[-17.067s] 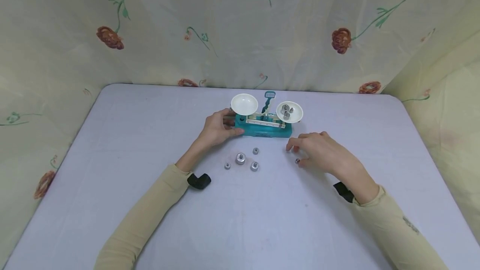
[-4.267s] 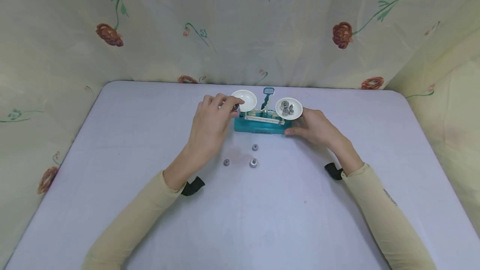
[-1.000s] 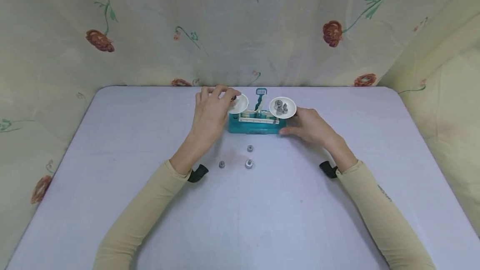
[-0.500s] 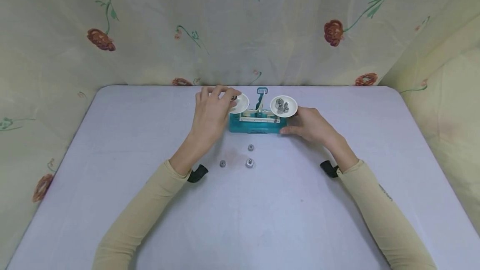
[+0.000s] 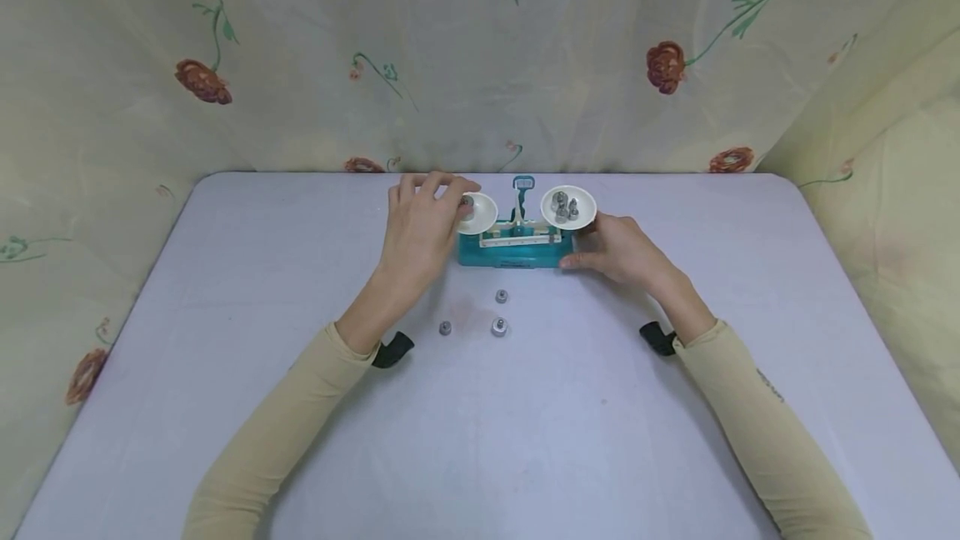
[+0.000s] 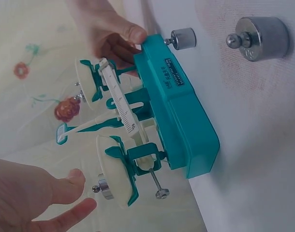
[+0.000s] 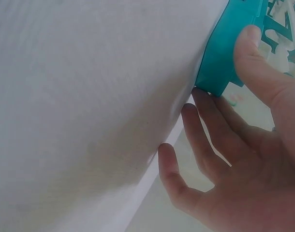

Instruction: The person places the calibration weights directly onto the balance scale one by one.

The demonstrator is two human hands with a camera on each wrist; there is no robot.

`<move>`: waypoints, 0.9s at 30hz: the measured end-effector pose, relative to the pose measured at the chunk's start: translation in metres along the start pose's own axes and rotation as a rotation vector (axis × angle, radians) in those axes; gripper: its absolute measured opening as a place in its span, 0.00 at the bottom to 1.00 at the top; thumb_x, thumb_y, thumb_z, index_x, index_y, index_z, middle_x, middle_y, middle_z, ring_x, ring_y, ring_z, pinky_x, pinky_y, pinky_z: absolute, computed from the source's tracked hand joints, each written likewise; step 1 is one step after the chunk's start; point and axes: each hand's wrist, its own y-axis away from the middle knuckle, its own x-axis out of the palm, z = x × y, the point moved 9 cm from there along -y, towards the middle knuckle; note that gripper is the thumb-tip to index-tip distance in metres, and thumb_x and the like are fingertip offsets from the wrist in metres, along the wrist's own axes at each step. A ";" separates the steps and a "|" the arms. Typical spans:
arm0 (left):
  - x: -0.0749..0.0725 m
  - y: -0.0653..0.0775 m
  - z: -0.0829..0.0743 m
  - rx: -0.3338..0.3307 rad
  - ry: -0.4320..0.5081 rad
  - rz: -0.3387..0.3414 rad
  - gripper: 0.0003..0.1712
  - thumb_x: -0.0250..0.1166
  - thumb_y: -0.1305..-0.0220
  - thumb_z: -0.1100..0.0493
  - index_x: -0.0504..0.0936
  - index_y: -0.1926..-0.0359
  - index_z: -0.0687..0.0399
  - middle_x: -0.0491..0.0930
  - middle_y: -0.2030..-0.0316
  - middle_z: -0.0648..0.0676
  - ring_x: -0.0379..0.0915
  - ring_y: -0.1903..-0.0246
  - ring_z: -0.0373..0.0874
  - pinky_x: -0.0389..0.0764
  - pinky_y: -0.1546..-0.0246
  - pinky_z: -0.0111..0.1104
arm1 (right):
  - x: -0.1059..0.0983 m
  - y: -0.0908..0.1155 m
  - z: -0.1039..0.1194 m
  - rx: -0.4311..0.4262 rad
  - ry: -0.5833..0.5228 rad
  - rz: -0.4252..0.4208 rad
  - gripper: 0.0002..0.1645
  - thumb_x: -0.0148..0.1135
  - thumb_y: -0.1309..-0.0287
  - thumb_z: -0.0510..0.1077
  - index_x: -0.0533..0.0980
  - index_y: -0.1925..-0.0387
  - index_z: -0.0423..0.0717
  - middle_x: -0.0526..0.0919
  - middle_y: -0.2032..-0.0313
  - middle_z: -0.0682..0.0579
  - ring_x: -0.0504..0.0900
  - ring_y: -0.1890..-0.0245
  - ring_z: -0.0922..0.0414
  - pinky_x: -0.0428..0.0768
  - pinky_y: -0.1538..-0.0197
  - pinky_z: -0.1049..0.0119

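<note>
A teal balance scale (image 5: 514, 253) with two white pans stands near the table's far edge. One metal weight (image 6: 105, 187) sits in the left pan (image 5: 483, 219). My left hand (image 5: 420, 227) is beside that pan; in the left wrist view its thumb and a finger are parted around the weight's knob, not touching it. Several smaller weights (image 5: 561, 207) stand in the right pan (image 5: 587, 208). My right hand (image 5: 622, 252) grips the right end of the base, thumb in front, as the right wrist view (image 7: 249, 140) also shows. The pointer (image 5: 521, 203) looks nearly upright.
Three loose metal weights stand on the table in front of the scale: one nearest it (image 5: 502, 296), a larger one (image 5: 499, 327) and a small one (image 5: 446, 328). A floral curtain (image 5: 450, 48) hangs behind the table's back edge.
The big weight went from the table into the left pan, and my left fingers let it go. Just now the left pan sank, the right pan rose and the pointer straightened.
</note>
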 end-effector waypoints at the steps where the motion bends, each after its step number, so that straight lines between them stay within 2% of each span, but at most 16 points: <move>1: 0.000 0.000 0.000 0.000 -0.001 0.000 0.19 0.63 0.20 0.53 0.83 0.33 0.46 0.82 0.34 0.58 0.69 0.33 0.61 0.72 0.33 0.54 | 0.000 0.000 0.000 0.000 -0.001 -0.001 0.51 0.80 0.38 0.53 0.66 0.23 0.36 0.79 0.31 0.30 0.75 0.26 0.34 0.71 0.23 0.36; 14: -0.003 0.009 0.006 -0.025 -0.044 0.027 0.20 0.65 0.22 0.51 0.83 0.33 0.44 0.82 0.34 0.58 0.70 0.32 0.61 0.71 0.29 0.53 | 0.000 -0.001 -0.002 0.025 -0.013 -0.001 0.51 0.80 0.39 0.52 0.66 0.24 0.36 0.79 0.31 0.31 0.74 0.26 0.33 0.69 0.21 0.35; 21: -0.003 0.015 0.004 0.003 -0.032 0.031 0.19 0.67 0.23 0.52 0.84 0.35 0.46 0.84 0.35 0.59 0.72 0.35 0.63 0.73 0.34 0.53 | -0.001 -0.001 -0.003 0.026 -0.010 -0.004 0.49 0.80 0.38 0.52 0.67 0.25 0.36 0.80 0.32 0.31 0.75 0.27 0.34 0.71 0.23 0.35; 27: 0.000 0.019 0.000 0.025 -0.038 0.044 0.21 0.68 0.24 0.51 0.84 0.34 0.45 0.84 0.35 0.58 0.73 0.35 0.63 0.74 0.34 0.54 | 0.000 0.000 -0.002 0.015 -0.007 0.004 0.49 0.80 0.38 0.54 0.68 0.25 0.36 0.80 0.32 0.30 0.73 0.26 0.33 0.68 0.21 0.34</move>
